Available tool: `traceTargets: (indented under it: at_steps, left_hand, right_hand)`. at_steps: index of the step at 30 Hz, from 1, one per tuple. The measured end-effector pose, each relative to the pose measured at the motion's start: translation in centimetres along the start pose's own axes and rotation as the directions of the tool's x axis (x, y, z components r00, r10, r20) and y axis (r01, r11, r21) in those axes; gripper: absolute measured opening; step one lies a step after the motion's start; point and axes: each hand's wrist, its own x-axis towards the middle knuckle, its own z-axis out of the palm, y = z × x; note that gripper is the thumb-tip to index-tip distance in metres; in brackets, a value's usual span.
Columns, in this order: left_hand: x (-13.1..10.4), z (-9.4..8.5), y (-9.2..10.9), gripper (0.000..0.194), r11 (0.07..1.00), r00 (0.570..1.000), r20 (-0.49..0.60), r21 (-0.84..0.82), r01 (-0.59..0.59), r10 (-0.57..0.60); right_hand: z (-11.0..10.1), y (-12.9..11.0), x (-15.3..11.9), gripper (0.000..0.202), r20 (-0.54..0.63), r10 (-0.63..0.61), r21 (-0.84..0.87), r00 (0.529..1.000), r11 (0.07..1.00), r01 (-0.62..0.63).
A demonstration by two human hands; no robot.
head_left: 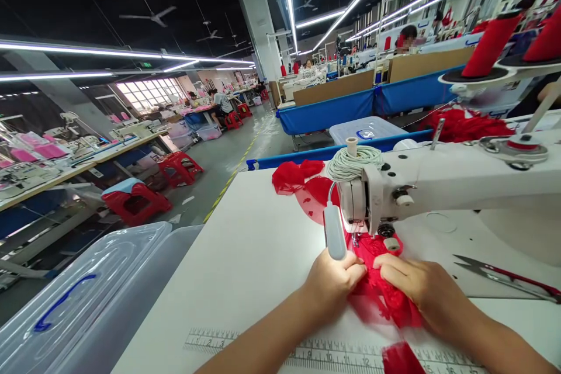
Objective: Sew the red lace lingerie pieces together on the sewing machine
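Red lace fabric (388, 295) lies under the needle area of a white sewing machine (460, 178), and more of it spreads behind the machine head. My left hand (333, 280) pinches the fabric's left edge just in front of the presser foot (355, 239). On the right side of the same fabric, my right hand (416, 283) grips it with bent fingers. A small lamp (334, 232) hangs in front of the machine head, partly over my left hand. The lower end of the fabric reaches a ruler strip (328, 356) on the table.
Scissors (508, 277) lie right of my right hand. Coiled pale cord (355, 162) sits atop the machine head. Red thread cones (491, 45) stand at the upper right. Lidded plastic bins (100, 286) stand left of the white table (245, 245). People sit farther back.
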Motion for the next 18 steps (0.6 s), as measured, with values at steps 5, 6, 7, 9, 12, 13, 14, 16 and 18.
traceTargets:
  at_steps: [5, 6, 7, 9, 12, 13, 14, 16, 18]
  left_hand:
    - [0.3, -1.9, 0.7, 0.019, 0.999, 0.995, 0.099, -0.038, 0.037, -0.033]
    - [0.4, -2.3, 0.9, 0.023, 0.998, 0.991, 0.13, -0.046, 0.042, -0.036]
    - [0.4, -2.7, 1.1, 0.03, 0.998, 0.988, 0.149, -0.04, 0.045, -0.039]
    - [0.5, -3.2, 1.4, 0.054, 0.999, 0.99, 0.129, 0.005, 0.051, -0.051]
    - [0.4, -3.2, 1.6, 0.082, 0.997, 0.998, 0.037, 0.064, 0.051, -0.053]
    - [0.4, -3.0, 1.6, 0.085, 0.996, 0.998, 0.008, 0.072, 0.054, -0.054]
    - [0.3, -2.8, 1.6, 0.086, 0.996, 0.998, -0.018, 0.077, 0.054, -0.053]
    - [0.2, -2.5, 1.7, 0.084, 0.995, 0.997, -0.053, 0.086, 0.055, -0.051]
    - [0.1, -2.4, 1.7, 0.08, 0.994, 0.997, -0.057, 0.092, 0.058, -0.052]
  right_hand:
    - [0.4, 0.2, 0.2, 0.026, -0.055, -0.029, -0.055, 0.998, 0.998, 0.026]
    - [0.5, 0.2, 0.3, 0.027, -0.062, -0.037, -0.058, 0.997, 0.998, 0.033]
    - [0.4, 0.2, 0.4, 0.028, -0.066, -0.04, -0.058, 0.997, 0.998, 0.037]
    - [0.4, 0.2, 0.4, 0.028, -0.041, -0.037, -0.046, 0.998, 0.998, 0.035]
    - [0.3, 0.0, 0.5, 0.02, 0.012, -0.011, -0.027, 1.0, 1.0, 0.011]
    - [0.2, 0.0, 0.5, 0.02, 0.018, -0.012, -0.026, 1.0, 1.0, 0.013]
    - [0.2, 0.0, 0.6, 0.021, 0.008, -0.02, -0.03, 1.0, 0.999, 0.02]
    - [0.2, 0.0, 0.7, 0.024, -0.022, -0.047, -0.056, 0.999, 0.997, 0.046]
    - [0.2, 0.2, 0.8, 0.027, -0.041, -0.09, -0.083, 0.995, 0.993, 0.087]
